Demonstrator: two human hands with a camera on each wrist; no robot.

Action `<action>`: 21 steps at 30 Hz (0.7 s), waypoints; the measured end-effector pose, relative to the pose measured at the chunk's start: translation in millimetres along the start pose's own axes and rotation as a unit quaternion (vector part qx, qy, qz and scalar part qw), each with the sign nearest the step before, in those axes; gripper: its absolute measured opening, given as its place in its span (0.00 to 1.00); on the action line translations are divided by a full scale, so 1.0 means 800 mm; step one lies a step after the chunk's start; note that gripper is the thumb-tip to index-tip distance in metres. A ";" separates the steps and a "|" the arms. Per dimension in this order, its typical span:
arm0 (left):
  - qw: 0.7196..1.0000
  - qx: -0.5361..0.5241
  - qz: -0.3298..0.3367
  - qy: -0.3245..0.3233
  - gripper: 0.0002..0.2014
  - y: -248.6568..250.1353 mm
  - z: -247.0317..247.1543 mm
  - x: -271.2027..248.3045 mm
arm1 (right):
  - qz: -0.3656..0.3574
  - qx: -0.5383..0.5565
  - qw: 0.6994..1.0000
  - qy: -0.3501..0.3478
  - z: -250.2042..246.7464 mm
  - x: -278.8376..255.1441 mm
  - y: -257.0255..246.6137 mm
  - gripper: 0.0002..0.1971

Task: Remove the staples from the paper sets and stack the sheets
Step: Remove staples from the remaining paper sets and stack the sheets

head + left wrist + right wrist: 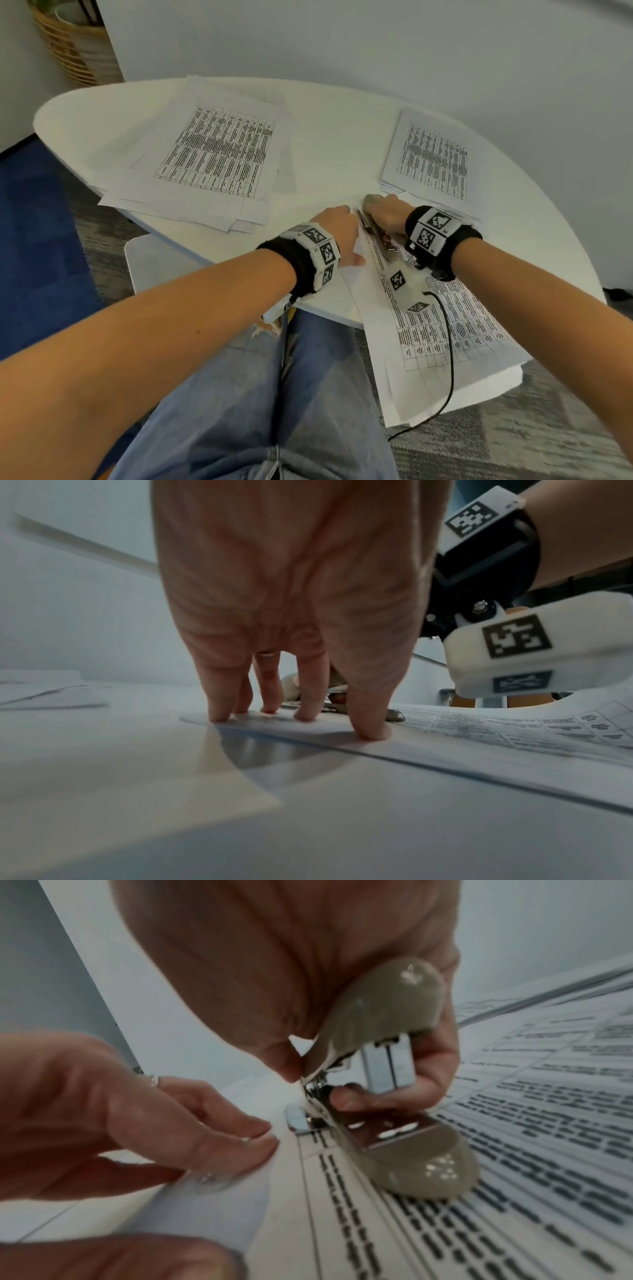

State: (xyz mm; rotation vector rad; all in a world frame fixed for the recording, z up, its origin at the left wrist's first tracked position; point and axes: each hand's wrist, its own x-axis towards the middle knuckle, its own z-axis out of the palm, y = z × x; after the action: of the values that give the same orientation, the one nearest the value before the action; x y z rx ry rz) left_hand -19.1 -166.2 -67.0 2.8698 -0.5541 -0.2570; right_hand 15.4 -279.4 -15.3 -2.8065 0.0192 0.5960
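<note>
A stapled paper set printed with tables lies at the table's near edge, its lower part hanging over the rim. My left hand presses the set's top left corner flat with spread fingertips and thumb. My right hand grips a beige stapler whose metal rear tab touches the paper set near that corner. Whether a staple sits under the tab is hidden. Two other paper piles lie further back: a loose one at the left, a tidier one at the right.
The round white table stands before a pale wall. A wicker basket sits on the floor at the far left. A black cable from my right wrist crosses the hanging sheets. My jeans-clad legs are under the table's near edge.
</note>
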 end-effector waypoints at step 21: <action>0.999 0.022 -0.015 -0.034 0.27 0.013 -0.017 -0.016 | -0.069 -0.096 0.990 0.082 0.009 0.012 -0.006 0.18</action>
State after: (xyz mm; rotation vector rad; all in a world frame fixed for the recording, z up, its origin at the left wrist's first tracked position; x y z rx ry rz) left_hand -31.9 -168.3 -49.9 2.9225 -0.5359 -0.3518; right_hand 21.4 -272.2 -24.3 -3.0049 -0.2096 0.3497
